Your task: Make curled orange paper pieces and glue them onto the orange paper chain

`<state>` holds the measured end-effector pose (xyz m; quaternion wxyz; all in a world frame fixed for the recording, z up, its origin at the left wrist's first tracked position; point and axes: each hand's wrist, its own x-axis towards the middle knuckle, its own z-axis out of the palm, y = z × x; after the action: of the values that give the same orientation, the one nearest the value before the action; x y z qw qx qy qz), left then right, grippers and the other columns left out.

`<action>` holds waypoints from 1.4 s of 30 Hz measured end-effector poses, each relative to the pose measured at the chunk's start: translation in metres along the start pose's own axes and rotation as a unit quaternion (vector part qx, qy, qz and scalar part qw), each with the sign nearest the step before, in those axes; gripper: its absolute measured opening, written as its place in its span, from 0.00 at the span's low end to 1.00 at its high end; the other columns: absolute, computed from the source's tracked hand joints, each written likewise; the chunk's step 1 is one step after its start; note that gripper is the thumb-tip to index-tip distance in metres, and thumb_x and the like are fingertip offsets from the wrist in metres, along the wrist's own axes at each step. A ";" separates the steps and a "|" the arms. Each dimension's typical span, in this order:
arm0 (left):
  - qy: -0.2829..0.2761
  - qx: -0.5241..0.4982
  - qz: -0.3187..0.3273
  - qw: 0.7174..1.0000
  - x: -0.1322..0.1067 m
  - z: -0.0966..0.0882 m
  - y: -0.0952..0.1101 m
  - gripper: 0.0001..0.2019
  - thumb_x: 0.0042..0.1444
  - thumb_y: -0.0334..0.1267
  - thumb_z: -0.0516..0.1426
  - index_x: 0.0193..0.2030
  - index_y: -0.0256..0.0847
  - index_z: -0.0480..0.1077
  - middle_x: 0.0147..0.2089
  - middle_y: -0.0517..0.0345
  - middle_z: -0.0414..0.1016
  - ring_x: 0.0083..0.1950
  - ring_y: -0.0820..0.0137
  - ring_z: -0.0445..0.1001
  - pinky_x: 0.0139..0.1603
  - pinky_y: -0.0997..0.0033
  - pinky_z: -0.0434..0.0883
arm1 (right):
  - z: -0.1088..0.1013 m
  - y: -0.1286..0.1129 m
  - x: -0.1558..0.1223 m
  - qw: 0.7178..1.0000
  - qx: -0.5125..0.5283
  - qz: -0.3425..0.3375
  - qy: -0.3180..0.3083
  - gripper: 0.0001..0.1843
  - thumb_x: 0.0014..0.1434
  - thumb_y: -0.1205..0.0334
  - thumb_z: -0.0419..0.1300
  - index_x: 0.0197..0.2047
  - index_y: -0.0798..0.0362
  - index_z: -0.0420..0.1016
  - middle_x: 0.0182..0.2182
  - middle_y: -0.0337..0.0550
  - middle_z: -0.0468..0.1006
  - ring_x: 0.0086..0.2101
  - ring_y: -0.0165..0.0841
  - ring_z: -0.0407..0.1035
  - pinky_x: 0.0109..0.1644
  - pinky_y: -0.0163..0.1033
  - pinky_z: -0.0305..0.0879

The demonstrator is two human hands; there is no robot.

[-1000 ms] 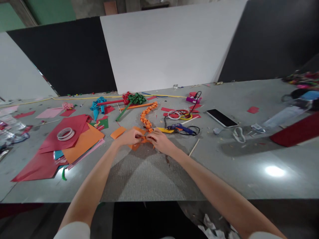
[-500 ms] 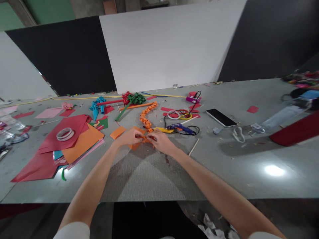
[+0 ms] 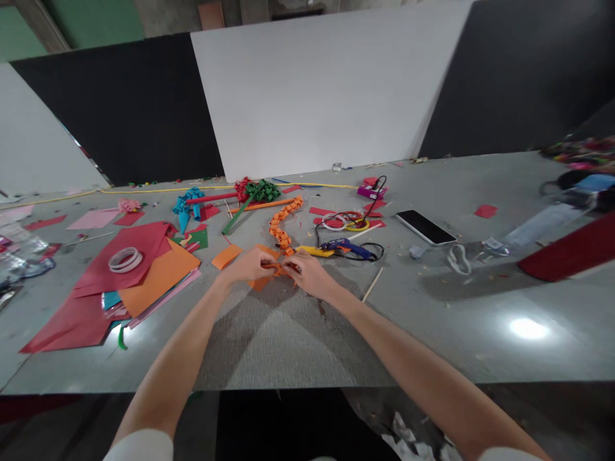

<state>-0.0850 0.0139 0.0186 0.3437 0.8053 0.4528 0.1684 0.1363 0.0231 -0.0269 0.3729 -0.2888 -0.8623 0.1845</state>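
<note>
At the near middle of the table, my left hand (image 3: 250, 266) pinches a folded orange paper strip (image 3: 280, 270) from the left. My right hand (image 3: 310, 274) grips the same strip from the right, its fingertips close to the left ones. The fingers partly cover the strip. Just beyond them, a curled orange folded-paper chain (image 3: 278, 224) runs away across the table. Loose orange paper pieces (image 3: 225, 257) lie beside and under my left hand. A yellow-handled tool (image 3: 314, 250), its far end hidden, lies right behind my right hand.
A blue glue gun (image 3: 346, 246) with a black cable lies to the right, near tape rolls (image 3: 335, 221) and a phone (image 3: 425, 227). Stacked coloured paper (image 3: 158, 275) carries a white tape roll (image 3: 125, 260) on the left. Green (image 3: 263, 190) and blue (image 3: 188, 202) paper flowers lie behind.
Both hands stay almost in place, still pinching the orange strip, with only slight finger movement. The view has shifted very slightly.
</note>
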 end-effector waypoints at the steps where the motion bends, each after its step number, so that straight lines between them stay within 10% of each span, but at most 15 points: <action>1: -0.005 -0.003 0.000 1.000 0.000 0.000 0.000 0.12 0.55 0.39 0.57 0.24 0.36 0.70 0.22 0.63 0.65 0.25 0.76 0.57 0.27 0.74 0.53 | 0.001 0.001 0.000 1.000 0.000 0.000 0.004 0.07 0.67 0.67 0.60 0.41 0.51 0.80 0.36 0.47 0.82 0.41 0.39 0.70 0.48 0.44 0.66; 42: -0.012 -0.018 0.014 1.000 -0.001 0.000 0.000 0.16 0.58 0.44 0.55 0.23 0.38 0.64 0.21 0.65 0.58 0.24 0.77 0.55 0.27 0.74 0.51 | -0.003 -0.004 0.000 0.999 0.014 0.036 -0.001 0.04 0.65 0.67 0.60 0.39 0.52 0.77 0.33 0.45 0.78 0.41 0.38 0.69 0.47 0.42 0.66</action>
<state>-0.0856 0.0135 0.0184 0.3612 0.8071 0.4344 0.1714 0.1368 0.0202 -0.0229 0.3687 -0.3143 -0.8493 0.2099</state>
